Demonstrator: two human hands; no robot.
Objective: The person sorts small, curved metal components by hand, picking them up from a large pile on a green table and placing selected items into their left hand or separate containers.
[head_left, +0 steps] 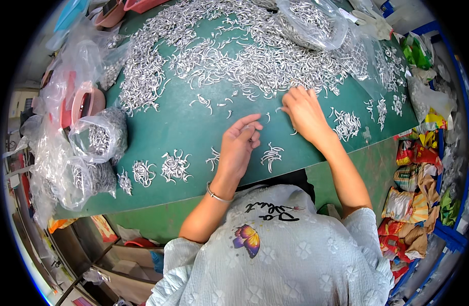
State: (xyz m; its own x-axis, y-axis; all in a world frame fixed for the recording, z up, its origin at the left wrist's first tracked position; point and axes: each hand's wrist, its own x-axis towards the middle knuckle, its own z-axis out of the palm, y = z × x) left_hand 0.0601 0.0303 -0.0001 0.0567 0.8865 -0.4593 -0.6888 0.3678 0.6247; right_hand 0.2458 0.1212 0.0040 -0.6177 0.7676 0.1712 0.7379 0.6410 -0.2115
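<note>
A large spread of small, silvery, curved metal pieces [255, 66] covers the far part of the green table [168, 127]. My right hand [304, 113] is at the near edge of this spread, fingers bent down and closed; a small curved metal piece [279, 108] shows at its thumb side. My left hand [238, 145], with a bangle on its wrist, is raised over the table's near part. Its fingers are curled, thumb against them, and what they hold is too small to make out. Small piles of the pieces lie beside it, one [271, 156] to its right and another [176, 166] to its left.
Clear plastic bags filled with metal pieces [99, 135] stand at the table's left edge, near a pink plastic basket [86, 102]. Another large bag [316, 23] lies at the far right. More small piles [346, 125] sit right. Blue shelving [451, 234] with colourful packages stands beyond.
</note>
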